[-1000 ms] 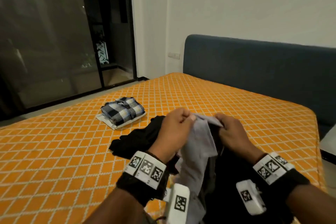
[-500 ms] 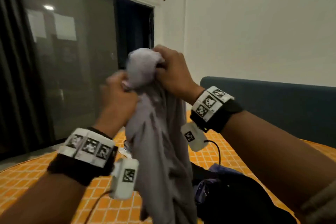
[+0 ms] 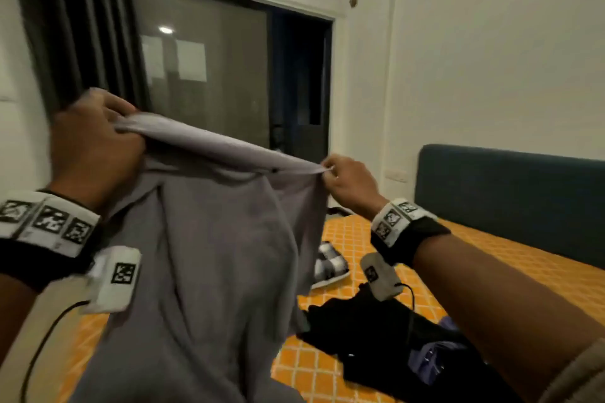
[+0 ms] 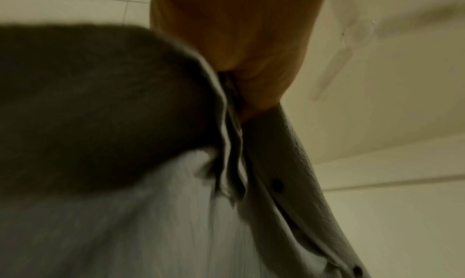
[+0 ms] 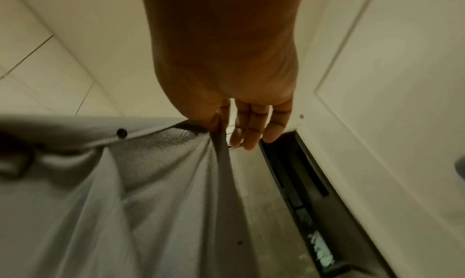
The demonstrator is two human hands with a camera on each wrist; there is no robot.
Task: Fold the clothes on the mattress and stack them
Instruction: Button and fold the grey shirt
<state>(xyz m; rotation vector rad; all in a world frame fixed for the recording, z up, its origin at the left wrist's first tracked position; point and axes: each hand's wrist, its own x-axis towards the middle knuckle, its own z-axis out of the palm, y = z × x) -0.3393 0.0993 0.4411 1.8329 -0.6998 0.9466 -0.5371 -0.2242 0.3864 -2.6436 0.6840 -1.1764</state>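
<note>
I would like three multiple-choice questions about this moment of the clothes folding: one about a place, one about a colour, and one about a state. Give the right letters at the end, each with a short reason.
1. Where does the folded checked shirt lie?
A. on the orange mattress
B. on the floor
C. over the headboard

2. What colour is the shirt that both hands hold up?
A. red
B. light grey
C. green

3. How does the right hand hold the grey shirt?
A. it presses it flat on the bed
B. it pinches one end of the top edge
C. it does not touch it

Answers:
1 A: the head view shows it on the mattress, beyond the black clothes.
2 B: the cloth stretched between the left hand and the right hand is pale grey.
3 B: the right wrist view shows thumb and finger pinching the edge, the other fingers loose.
</note>
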